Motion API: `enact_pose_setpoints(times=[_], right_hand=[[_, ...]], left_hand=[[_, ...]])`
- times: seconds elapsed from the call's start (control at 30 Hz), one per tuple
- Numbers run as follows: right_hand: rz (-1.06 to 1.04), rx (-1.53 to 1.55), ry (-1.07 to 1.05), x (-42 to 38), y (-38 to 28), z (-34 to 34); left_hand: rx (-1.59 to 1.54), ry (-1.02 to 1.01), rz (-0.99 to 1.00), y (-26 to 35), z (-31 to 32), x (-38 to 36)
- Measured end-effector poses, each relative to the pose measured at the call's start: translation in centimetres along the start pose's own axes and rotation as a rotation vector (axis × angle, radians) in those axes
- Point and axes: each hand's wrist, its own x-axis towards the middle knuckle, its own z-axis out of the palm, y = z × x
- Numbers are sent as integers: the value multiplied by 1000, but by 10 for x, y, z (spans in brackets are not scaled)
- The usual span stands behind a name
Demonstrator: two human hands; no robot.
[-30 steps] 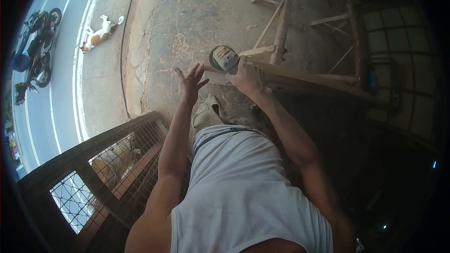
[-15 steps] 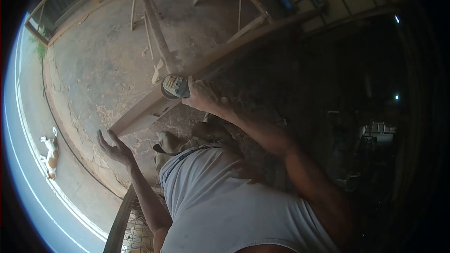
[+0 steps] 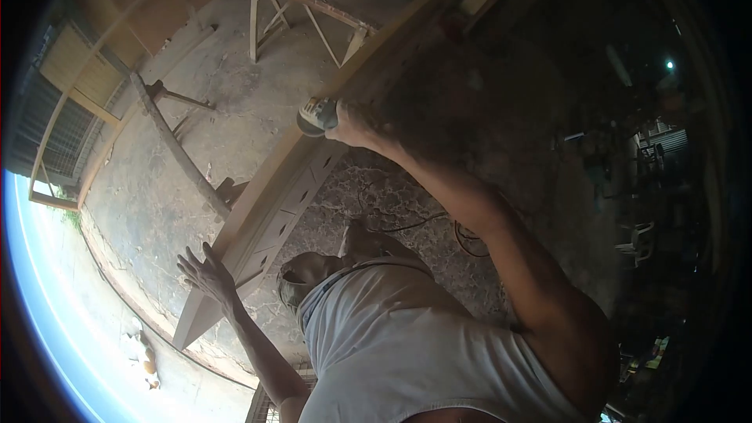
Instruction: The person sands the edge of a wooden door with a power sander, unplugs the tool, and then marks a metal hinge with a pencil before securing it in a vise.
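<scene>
A long wooden piece (image 3: pixel 276 168) runs diagonally from the lower left to the upper right, with dark slots along its near side. My right hand (image 3: pixel 350 125) is wrapped round a handheld power sander (image 3: pixel 316 117), whose round pad rests on or just over the wood's upper face. Near the wood's lower-left end is my left hand (image 3: pixel 207 272), fingers spread and holding nothing. Whether its palm touches the wood cannot be made out.
A wooden trestle (image 3: pixel 305 1) stands beyond the wood, and a long beam (image 3: pixel 176 137) slants at the left. A cable (image 3: pixel 411 226) lies on the cracked floor. A dog (image 3: pixel 143 356) lies outside at the lower left. A white chair (image 3: pixel 638 241) stands at the right.
The view has turned, so more of the wood shows. My right hand and the sander appear higher up in the view. My left hand is now beside or over the wood's lower-left end.
</scene>
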Motion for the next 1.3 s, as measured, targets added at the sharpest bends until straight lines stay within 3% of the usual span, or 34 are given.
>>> enact_pose_setpoints(times=[0.13,0.23,0.37,0.47,0.67,0.77,0.87,0.9,1.03,1.1,1.17,1.23,1.3], right_hand=[[241,123,-58,25,36,-43],[-35,-23,-61,28,46,-38],[-127,6,-22,40,70,-48],[-51,7,-53,65,114,-74],[110,36,98,131,232,-111],[45,42,94,140,253,-123],[81,61,-110,150,261,-153],[86,80,-29,154,274,-150],[139,-3,-65,189,327,-177],[-24,-201,106,206,376,-163],[-31,-238,158,222,403,-178],[119,-105,85,239,427,-203],[68,-160,132,256,467,-216]], left_hand=[[69,-12,7,71,20,-4],[28,-36,100,142,34,-9],[1,-101,233,220,40,-14],[0,-116,270,248,52,-12],[76,-136,300,318,81,2],[13,-211,393,378,97,6],[-75,-255,532,451,127,19],[-109,-292,565,478,130,22],[-192,-400,644,554,151,26],[-218,-501,613,578,157,27],[-247,-544,543,605,151,22],[-164,-652,409,621,141,24],[-98,-679,333,628,141,23]])
